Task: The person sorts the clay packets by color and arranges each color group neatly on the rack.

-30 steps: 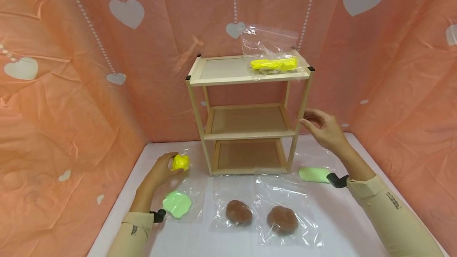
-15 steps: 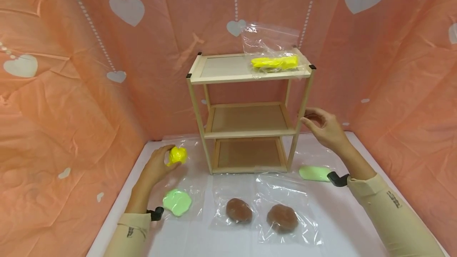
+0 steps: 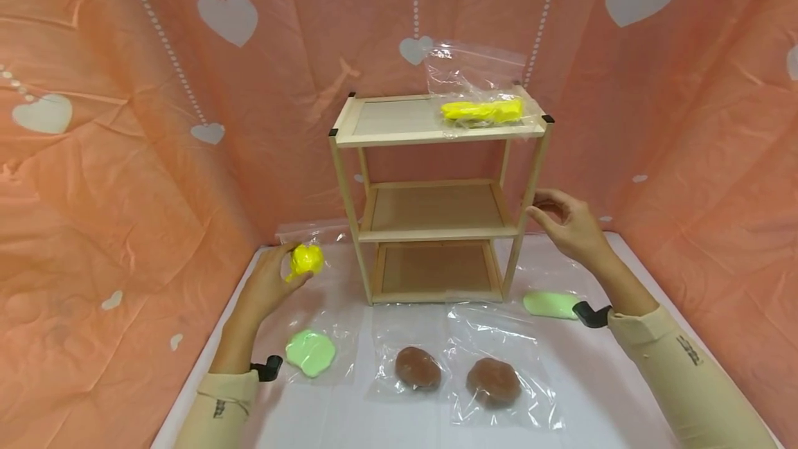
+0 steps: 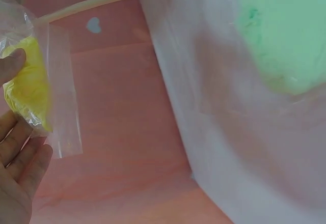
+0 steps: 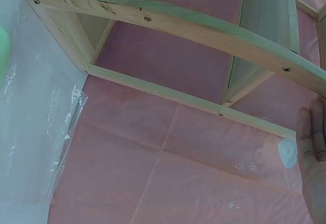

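My left hand (image 3: pixel 263 287) pinches a yellow lump of clay (image 3: pixel 307 259) in a clear zip bag, at the left of the wooden shelf rack (image 3: pixel 436 235). In the left wrist view the thumb presses one side of the bagged yellow clay (image 4: pixel 31 84), fingers beneath it, and the bag's loose end hangs past them. At the rack's right front post my right hand (image 3: pixel 569 226) grips, thumb in front and fingers curled round the far side. The right wrist view catches only part of this hand (image 5: pixel 313 152), at the frame's edge beside the rack's post (image 5: pixel 204 35).
Another bagged yellow piece (image 3: pixel 483 111) lies on the rack's top shelf. Green clay pieces in bags lie front left (image 3: pixel 310 353) and right (image 3: pixel 551 305). Two bagged brown lumps, one left (image 3: pixel 418 368) and one right (image 3: pixel 493 382), lie before the rack. A heart-patterned curtain (image 3: pixel 299 33) surrounds the table.
My left hand has lifted the bagged yellow clay up and slightly left, away from the green piece below. The right hand stays at the rack's post.
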Motion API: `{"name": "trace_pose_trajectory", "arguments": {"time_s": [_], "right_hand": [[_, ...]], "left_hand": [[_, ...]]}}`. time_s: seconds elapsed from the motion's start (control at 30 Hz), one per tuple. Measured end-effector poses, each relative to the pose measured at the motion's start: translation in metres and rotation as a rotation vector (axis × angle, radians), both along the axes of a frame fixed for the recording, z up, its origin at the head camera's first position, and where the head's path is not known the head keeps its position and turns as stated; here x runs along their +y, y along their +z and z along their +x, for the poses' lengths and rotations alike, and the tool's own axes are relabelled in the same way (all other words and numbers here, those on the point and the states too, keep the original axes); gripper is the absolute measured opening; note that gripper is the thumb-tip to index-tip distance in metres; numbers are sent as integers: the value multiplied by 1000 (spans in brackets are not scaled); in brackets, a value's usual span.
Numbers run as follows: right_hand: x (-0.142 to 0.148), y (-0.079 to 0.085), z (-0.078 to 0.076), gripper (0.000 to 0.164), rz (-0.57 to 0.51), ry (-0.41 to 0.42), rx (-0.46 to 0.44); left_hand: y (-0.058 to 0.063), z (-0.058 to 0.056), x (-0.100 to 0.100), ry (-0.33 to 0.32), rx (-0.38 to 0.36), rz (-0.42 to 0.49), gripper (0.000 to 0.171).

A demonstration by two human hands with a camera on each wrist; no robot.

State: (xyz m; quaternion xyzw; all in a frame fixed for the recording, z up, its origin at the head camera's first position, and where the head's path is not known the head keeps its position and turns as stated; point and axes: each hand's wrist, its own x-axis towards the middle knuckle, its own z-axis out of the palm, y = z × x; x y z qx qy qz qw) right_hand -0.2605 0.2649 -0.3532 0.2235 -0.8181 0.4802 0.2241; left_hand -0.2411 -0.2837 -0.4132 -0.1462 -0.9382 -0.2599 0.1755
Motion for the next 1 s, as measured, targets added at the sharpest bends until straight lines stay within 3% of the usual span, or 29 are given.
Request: {"name": "trace_pose_trajectory", "arguments": {"time_s": [0.47,0.77,1.0], "right_hand": [[0,-1,0,29,4,-1,10],[1,0,0,29,7,3,10],[0,0,0,29,-1,8,5]], "left_hand": [[27,4,-1,38,82,33,66],[55,14,1,100,135,73,67],[75,19,0,101,170,86,67]]}}
